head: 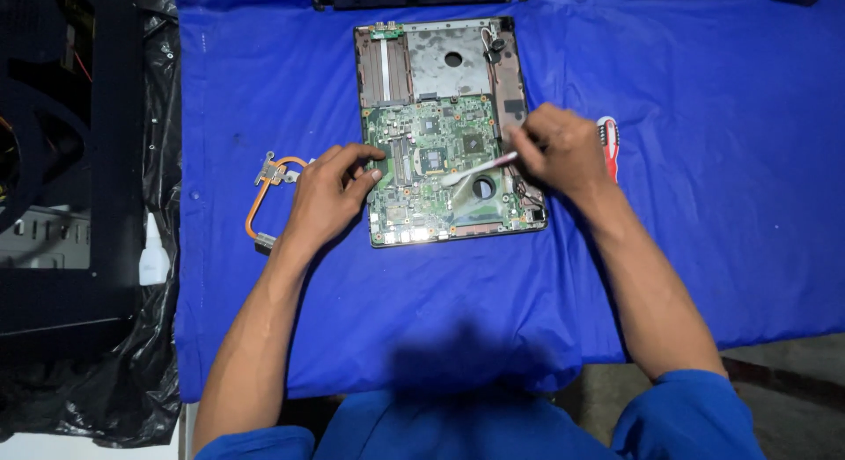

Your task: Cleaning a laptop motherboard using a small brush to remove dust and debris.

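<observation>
Green laptop motherboard [440, 165] sits in its open dark chassis on blue cloth [687, 205]. Right hand [556, 147] pinches a thin white brush-like tool [475, 168], tip near the board's centre chip. Left hand [330, 191], fingers curled, braces the board's left edge. Best: light strokes, firm bracing.

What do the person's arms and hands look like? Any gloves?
No gloves: the left hand and right hand are bare, with no rings or watch to be seen. The forearms are bare too. Blue sleeves end near the elbows.
</observation>
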